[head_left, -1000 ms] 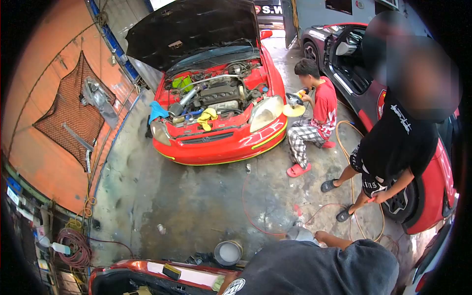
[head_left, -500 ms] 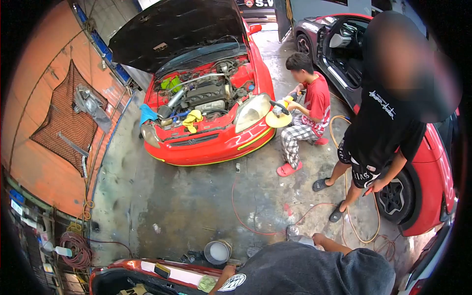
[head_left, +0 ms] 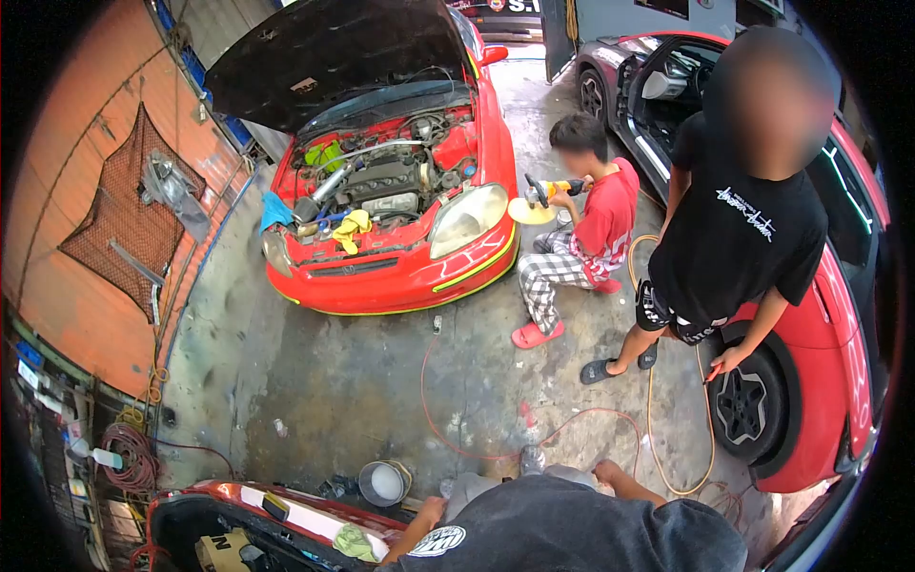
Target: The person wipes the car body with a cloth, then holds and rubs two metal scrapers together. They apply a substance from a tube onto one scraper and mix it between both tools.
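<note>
Bucket [head_left: 366, 484] w/ whitish liquid, on floor just beyond L hand [head_left: 432, 512], beside red panel [head_left: 353, 518] at lower L of view. L hand nr panel edge, small in view; can't tell how far open or if holding anything. R hand [head_left: 607, 470] by grey trouser leg [head_left: 577, 480], well apart from bucket; can't tell finger spread or grip either. On panel: green cloth [head_left: 354, 543] and yellow-dark sponge [head_left: 275, 506]. Beyond, thin red hose [head_left: 426, 400] looped across floor. Farther: red car [head_left: 381, 286], bonnet up, w/ yellow cloth [head_left: 352, 231] at front of engine bay, blue cloth [head_left: 277, 210] at corner. Low by headlight, co-worker [head_left: 610, 210] in red top w/ polisher [head_left: 538, 198]. To R, standing person [head_left: 748, 219] in black top nr 2nd car [head_left: 820, 381], small red item [head_left: 713, 373] in hand
</note>
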Available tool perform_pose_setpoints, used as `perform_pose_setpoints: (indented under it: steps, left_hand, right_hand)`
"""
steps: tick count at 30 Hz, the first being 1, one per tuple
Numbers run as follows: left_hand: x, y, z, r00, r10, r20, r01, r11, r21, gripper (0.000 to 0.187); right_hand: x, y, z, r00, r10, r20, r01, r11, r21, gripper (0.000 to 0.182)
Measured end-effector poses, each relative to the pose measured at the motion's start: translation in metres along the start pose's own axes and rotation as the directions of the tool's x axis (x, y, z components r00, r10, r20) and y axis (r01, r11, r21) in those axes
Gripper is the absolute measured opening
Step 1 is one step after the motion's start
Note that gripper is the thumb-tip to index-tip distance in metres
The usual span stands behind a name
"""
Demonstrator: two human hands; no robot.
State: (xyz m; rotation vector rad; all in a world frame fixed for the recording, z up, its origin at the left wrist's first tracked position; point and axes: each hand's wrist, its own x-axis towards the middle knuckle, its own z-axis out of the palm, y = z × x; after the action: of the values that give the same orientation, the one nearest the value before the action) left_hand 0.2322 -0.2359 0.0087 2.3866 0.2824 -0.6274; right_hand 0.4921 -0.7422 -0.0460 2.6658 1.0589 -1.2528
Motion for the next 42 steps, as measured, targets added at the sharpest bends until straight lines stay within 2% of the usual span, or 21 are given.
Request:
perform_pose_setpoints:
  steps: [1,3,4,7,10,12,13,15,17,19,22,25,27,31,34,37,42]
  left_hand:
    - [-0.006,0.000,0.008,0.999,0.027,0.044,-0.031,0.995,0.093,0.032]
    - [-0.013,0.007,0.019,0.988,0.073,0.138,-0.108,0.957,0.268,0.029]
    - [-0.017,0.009,0.023,0.980,0.074,0.182,-0.127,0.947,0.296,0.028]
    - [-0.017,0.013,0.021,0.968,0.054,0.247,-0.126,0.951,0.284,0.028]
    - [-0.013,0.016,0.018,0.962,0.055,0.269,-0.137,0.946,0.294,0.028]
    - [-0.004,0.020,0.020,0.955,0.058,0.291,-0.162,0.924,0.346,0.028]
    - [0.000,0.016,0.013,0.967,0.048,0.250,-0.145,0.912,0.383,0.028]
    - [0.008,0.025,-0.017,0.968,0.037,0.248,-0.125,0.928,0.350,0.029]
    - [0.018,0.026,-0.018,0.983,0.063,0.172,-0.105,0.962,0.250,0.030]
    - [0.044,0.040,-0.026,0.987,0.037,0.156,-0.071,0.974,0.217,0.030]
    - [0.073,0.054,-0.027,0.990,0.003,0.144,-0.029,0.982,0.185,0.030]
    - [0.093,0.069,-0.027,0.991,-0.030,0.130,0.013,0.991,0.131,0.030]
    - [0.102,0.075,-0.023,0.992,-0.030,0.126,0.018,0.995,0.095,0.030]
    - [0.098,0.073,-0.017,0.989,-0.011,0.145,-0.002,0.996,0.084,0.030]
    - [0.085,0.065,-0.012,0.984,0.008,0.175,-0.027,0.994,0.106,0.030]
    - [0.067,0.054,-0.012,0.980,0.034,0.194,-0.060,0.990,0.129,0.030]
    - [0.053,0.036,-0.014,0.980,0.071,0.185,-0.098,0.985,0.139,0.030]
  right_hand:
    - [-0.001,0.002,0.003,0.999,0.031,0.032,-0.032,0.999,0.032,0.030]
    - [0.004,0.010,0.010,0.995,-0.099,0.023,0.102,0.983,-0.156,0.034]
    - [0.007,0.016,0.012,0.986,-0.162,0.027,0.163,0.955,-0.249,0.036]
    - [0.006,0.023,0.003,0.989,-0.135,0.055,0.145,0.955,-0.257,0.040]
    - [0.011,0.039,0.018,0.990,-0.122,-0.074,0.110,0.983,-0.144,0.029]
    - [0.019,0.051,0.030,0.996,-0.093,-0.007,0.092,0.990,-0.106,0.031]
    - [0.029,0.057,0.030,0.997,-0.081,0.018,0.082,0.992,-0.091,0.032]
    - [0.017,0.049,0.002,0.994,-0.036,0.103,0.046,0.994,-0.099,0.037]
    - [0.027,0.059,0.014,0.998,-0.010,0.061,0.013,0.999,-0.050,0.036]
    - [0.038,0.072,0.019,0.998,-0.026,0.063,0.027,1.000,-0.010,0.036]
    - [0.034,0.086,0.026,0.990,-0.142,-0.010,0.142,0.990,0.017,0.048]
    - [0.045,0.089,0.012,0.988,-0.078,0.134,0.095,0.988,-0.124,0.052]
    - [0.040,0.087,0.006,0.992,-0.057,0.110,0.073,0.986,-0.152,0.052]
    - [0.020,0.082,-0.008,0.992,-0.105,0.064,0.116,0.971,-0.208,0.049]
    - [0.030,0.091,0.016,1.000,0.005,0.010,-0.004,0.996,-0.093,0.045]
    - [0.031,0.096,0.024,0.996,-0.075,0.047,0.082,0.981,-0.174,0.042]
    - [0.016,0.070,0.000,1.000,0.000,0.002,0.001,0.995,-0.098,0.040]
